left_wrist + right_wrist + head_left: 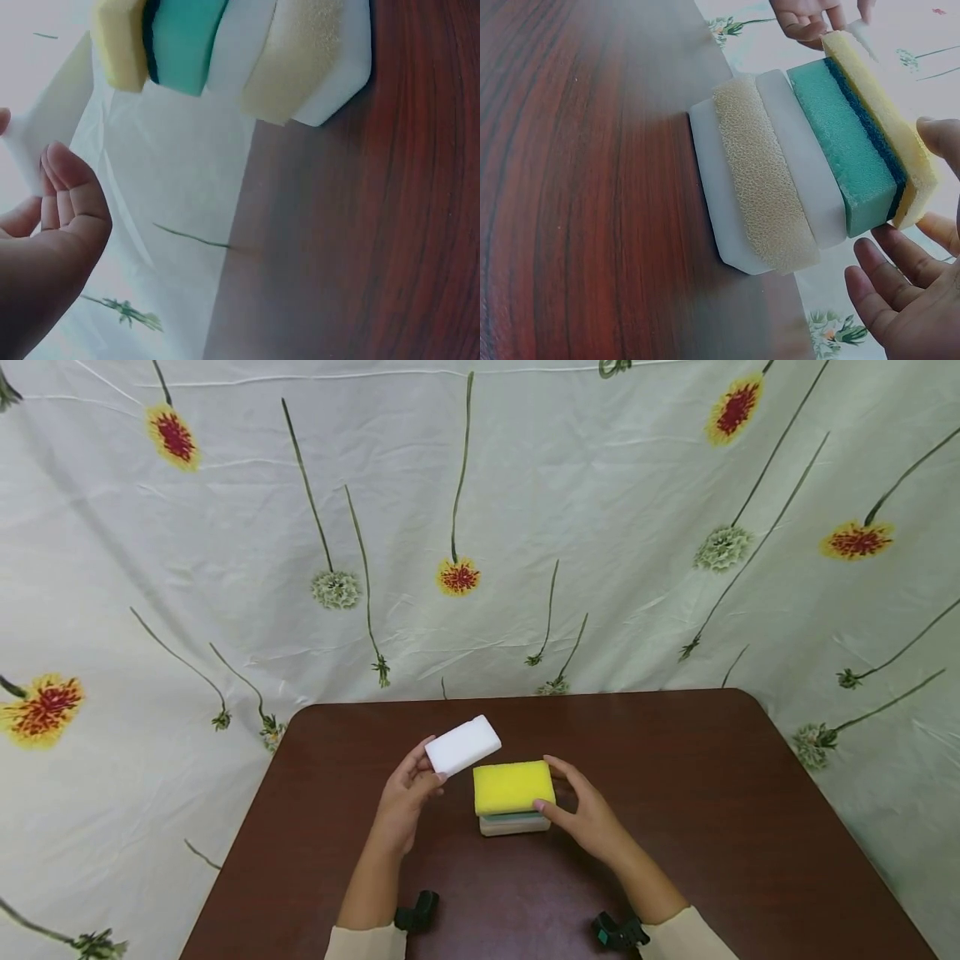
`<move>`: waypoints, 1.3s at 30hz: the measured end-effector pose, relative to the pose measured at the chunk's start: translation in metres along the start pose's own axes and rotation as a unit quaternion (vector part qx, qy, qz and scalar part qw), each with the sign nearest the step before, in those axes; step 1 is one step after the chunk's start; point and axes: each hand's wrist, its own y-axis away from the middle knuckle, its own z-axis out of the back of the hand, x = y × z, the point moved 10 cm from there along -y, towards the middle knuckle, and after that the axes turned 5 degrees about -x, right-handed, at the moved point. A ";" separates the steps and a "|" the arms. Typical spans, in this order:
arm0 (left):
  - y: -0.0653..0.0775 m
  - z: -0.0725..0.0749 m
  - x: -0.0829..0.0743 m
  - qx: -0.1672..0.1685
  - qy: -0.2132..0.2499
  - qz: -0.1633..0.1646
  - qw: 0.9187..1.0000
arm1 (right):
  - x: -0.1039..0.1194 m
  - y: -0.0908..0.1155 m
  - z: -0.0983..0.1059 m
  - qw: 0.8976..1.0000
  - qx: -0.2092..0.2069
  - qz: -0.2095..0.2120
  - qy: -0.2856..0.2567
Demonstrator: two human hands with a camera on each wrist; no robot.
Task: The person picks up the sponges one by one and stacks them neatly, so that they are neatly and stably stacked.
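My left hand (403,800) pinches a white sponge block (463,745) between thumb and fingers, holding it tilted in the air left of a sponge stack. Topping that stack is a yellow sponge (513,787). My right hand (592,820) has its thumb at the front right corner of this sponge and a finger at the back corner, pinching it. In the right wrist view, a green sponge (840,142) with a dark scouring layer (866,127) lies under the yellow one. Below come a white block (802,157), a beige porous sponge (761,172) and another white block (716,187) on the table.
A dark reddish-brown table (675,760) with rounded far corners carries the stack. Behind and beside it hangs a pale cloth (525,485) printed with flowers. Black wrist devices (417,912) show near both cream sleeves (367,942).
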 end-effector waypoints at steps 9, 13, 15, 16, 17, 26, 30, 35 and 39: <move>0.007 -0.024 -0.007 0.065 -0.046 -0.008 0.997 | 0.001 -0.001 0.000 1.000 -0.001 0.009 0.001; 0.009 -0.033 -0.007 0.089 -0.068 -0.014 0.994 | 0.002 -0.001 0.000 1.000 -0.001 0.009 0.001; 0.010 -0.038 -0.007 0.098 -0.072 -0.015 0.992 | 0.002 0.000 0.000 1.000 -0.001 0.008 0.000; 0.010 -0.040 -0.007 0.102 -0.075 -0.016 0.992 | 0.002 0.000 0.000 1.000 -0.002 0.008 0.000; 0.010 -0.042 -0.006 0.106 -0.077 -0.015 0.991 | 0.002 0.000 0.000 1.000 -0.001 0.009 0.000; 0.014 -0.055 -0.007 0.133 -0.102 -0.032 0.985 | 0.002 -0.001 0.000 1.000 -0.005 0.024 -0.006; 0.014 -0.058 -0.007 0.130 -0.119 -0.037 0.984 | 0.003 -0.001 0.000 1.000 -0.007 0.029 -0.002; 0.014 -0.061 -0.008 0.130 -0.151 -0.050 0.979 | 0.006 0.000 0.000 0.999 -0.009 0.032 0.001; 0.014 -0.062 -0.008 0.126 -0.178 -0.060 0.974 | 0.007 0.000 0.000 0.999 -0.011 0.030 0.003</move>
